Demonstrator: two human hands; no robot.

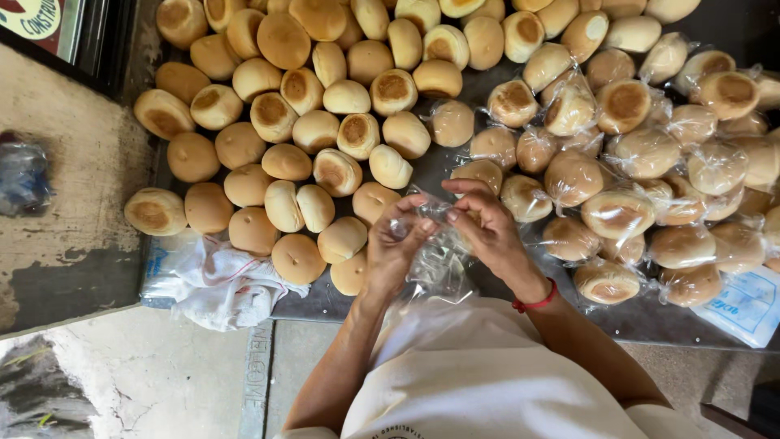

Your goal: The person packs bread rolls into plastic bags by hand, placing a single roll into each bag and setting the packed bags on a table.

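My left hand [396, 244] and my right hand [485, 228] meet over the near edge of a dark metal tray [650, 321]. Both pinch a thin clear plastic bag [437, 264] that hangs crumpled between them; I cannot tell if anything is inside it. A red band circles my right wrist. Left of my hands lies a heap of several bare round buns [317, 130]. Right of them lies a heap of several buns wrapped in clear plastic [642, 162].
A white cloth and crumpled plastic [215, 284] lie at the tray's near left corner. A worn concrete ledge [65, 236] stands to the left with a bundle of plastic [20, 175] on it. A blue-and-white packet [747, 305] rests at the near right.
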